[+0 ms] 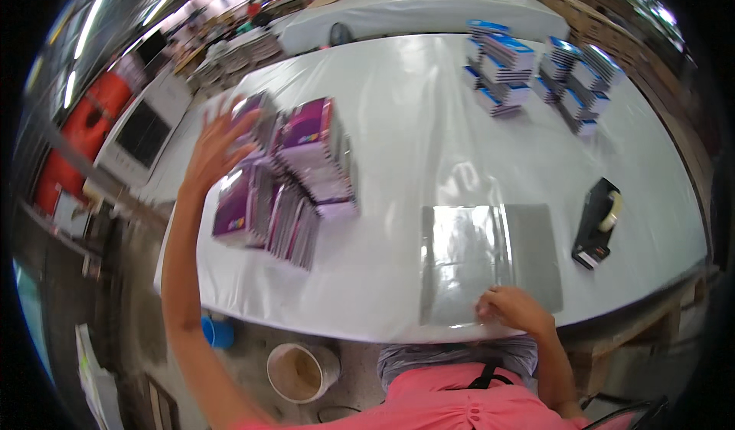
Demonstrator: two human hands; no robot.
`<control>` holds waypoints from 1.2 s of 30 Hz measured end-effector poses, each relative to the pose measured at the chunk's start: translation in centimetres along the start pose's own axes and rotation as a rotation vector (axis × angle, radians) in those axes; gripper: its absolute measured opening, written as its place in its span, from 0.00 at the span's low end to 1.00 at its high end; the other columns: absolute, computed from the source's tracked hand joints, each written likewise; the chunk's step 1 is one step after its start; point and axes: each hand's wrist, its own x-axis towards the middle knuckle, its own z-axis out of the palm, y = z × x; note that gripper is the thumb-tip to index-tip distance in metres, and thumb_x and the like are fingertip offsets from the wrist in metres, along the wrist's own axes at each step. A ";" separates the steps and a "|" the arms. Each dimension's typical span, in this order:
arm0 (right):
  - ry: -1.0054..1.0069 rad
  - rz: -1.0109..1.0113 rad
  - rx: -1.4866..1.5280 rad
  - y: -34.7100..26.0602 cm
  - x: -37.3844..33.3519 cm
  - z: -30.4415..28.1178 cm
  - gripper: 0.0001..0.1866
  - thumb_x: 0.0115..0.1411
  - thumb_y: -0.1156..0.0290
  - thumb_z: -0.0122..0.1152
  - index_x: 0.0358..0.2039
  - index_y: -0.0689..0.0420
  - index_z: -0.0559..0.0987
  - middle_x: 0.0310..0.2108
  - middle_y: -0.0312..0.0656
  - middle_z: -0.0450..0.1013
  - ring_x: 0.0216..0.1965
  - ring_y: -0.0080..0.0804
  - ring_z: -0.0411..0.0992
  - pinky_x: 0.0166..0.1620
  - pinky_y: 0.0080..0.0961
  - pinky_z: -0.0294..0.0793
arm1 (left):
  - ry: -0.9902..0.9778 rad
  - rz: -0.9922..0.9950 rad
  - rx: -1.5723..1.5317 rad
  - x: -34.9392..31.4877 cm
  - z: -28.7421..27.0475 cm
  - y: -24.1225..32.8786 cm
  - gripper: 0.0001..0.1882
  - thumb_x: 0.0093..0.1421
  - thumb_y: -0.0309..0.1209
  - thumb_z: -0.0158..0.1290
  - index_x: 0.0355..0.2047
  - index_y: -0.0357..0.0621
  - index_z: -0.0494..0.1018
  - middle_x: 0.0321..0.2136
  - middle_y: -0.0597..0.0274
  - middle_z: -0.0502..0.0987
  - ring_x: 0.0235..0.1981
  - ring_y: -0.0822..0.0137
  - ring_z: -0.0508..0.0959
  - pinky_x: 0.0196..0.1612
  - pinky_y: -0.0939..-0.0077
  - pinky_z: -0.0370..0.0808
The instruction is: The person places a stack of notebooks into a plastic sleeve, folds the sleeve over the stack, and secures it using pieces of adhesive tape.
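Note:
My left hand reaches to the far left with its fingers spread, at the outer side of the stacks of purple-covered booklets. Its fingertips overlap the far-left stack in view; whether they touch it I cannot tell. The booklets look wrapped in shiny film and stand in several piles. Near the table's front edge, my right hand is closed over the lower part of a clear plastic sheet lying flat. Its fingers are curled, and what they pinch, if anything, is hidden.
A black tape dispenser with a clear roll stands at the right. Stacks of blue-and-white booklets occupy the far right of the white-covered table. Below the front edge are a white bucket and a blue container.

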 end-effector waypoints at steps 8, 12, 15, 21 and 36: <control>0.532 -0.209 0.678 9.5 11.0 -14.3 0.15 0.60 0.68 0.60 0.47 0.60 0.76 0.37 0.37 0.75 0.40 0.25 0.74 0.44 0.23 0.73 | 0.440 -0.338 -0.839 0.8 1.2 22.9 0.35 0.58 0.24 0.54 0.64 0.30 0.55 0.67 0.39 0.51 0.68 0.46 0.50 0.67 0.58 0.50; 0.759 -0.033 0.985 11.5 16.9 -22.5 0.24 0.56 0.54 0.66 0.42 0.61 0.75 0.37 0.41 0.75 0.40 0.28 0.74 0.44 0.29 0.74 | -0.048 -0.457 -1.263 4.9 10.9 32.9 0.42 0.63 0.35 0.53 0.69 0.41 0.40 0.69 0.45 0.42 0.71 0.50 0.40 0.69 0.57 0.42; 0.834 0.089 1.349 15.0 21.2 -27.5 0.39 0.51 0.43 0.68 0.48 0.65 0.71 0.44 0.50 0.73 0.43 0.40 0.74 0.46 0.39 0.76 | -0.215 -0.643 -1.332 5.8 17.0 35.8 0.42 0.66 0.44 0.46 0.69 0.39 0.36 0.69 0.45 0.39 0.71 0.49 0.40 0.69 0.57 0.40; 0.957 0.422 1.385 14.3 29.0 -33.7 0.52 0.44 0.38 0.71 0.58 0.63 0.65 0.55 0.53 0.67 0.52 0.51 0.71 0.49 0.54 0.74 | -0.226 -0.455 -1.000 4.9 16.9 35.2 0.40 0.68 0.52 0.33 0.68 0.34 0.37 0.69 0.46 0.41 0.70 0.49 0.40 0.69 0.56 0.35; 1.263 0.538 1.540 17.0 32.7 -38.4 0.35 0.40 0.59 0.78 0.45 0.60 0.71 0.41 0.52 0.71 0.37 0.45 0.73 0.30 0.41 0.76 | -0.263 -0.426 -0.924 6.0 16.7 36.2 0.38 0.67 0.45 0.39 0.68 0.37 0.40 0.69 0.45 0.42 0.70 0.46 0.42 0.69 0.52 0.39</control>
